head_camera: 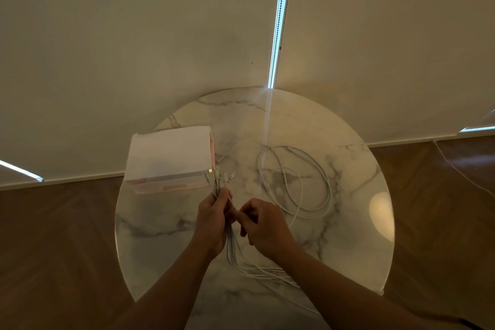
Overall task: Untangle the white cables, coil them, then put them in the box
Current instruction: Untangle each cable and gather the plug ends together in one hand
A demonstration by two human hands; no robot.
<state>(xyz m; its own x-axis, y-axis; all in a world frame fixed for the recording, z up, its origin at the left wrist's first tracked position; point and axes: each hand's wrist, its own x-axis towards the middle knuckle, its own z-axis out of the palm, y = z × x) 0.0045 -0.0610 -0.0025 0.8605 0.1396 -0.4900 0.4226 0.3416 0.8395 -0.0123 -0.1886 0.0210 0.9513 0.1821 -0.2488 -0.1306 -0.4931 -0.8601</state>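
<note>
My left hand [211, 218] is shut on a bundle of white cables [231, 245], held upright above the round marble table [171, 225]. Their plug ends [220, 176] fan out above my fist, close to the box's near right corner. The loose lengths hang below my hand and trail across the table toward its near right edge. My right hand [263, 225] pinches the same bundle just right of my left fingers. Another white cable [300, 182] lies in loose loops on the table to the right. A white and pink box [171, 161] sits at the table's left.
The table stands on a wooden floor [53, 249] in front of pale roller blinds [134, 48]. A bead chain [278, 21] hangs in the bright gap between two blinds. A thin white cord [455, 169] runs over the floor at the far right.
</note>
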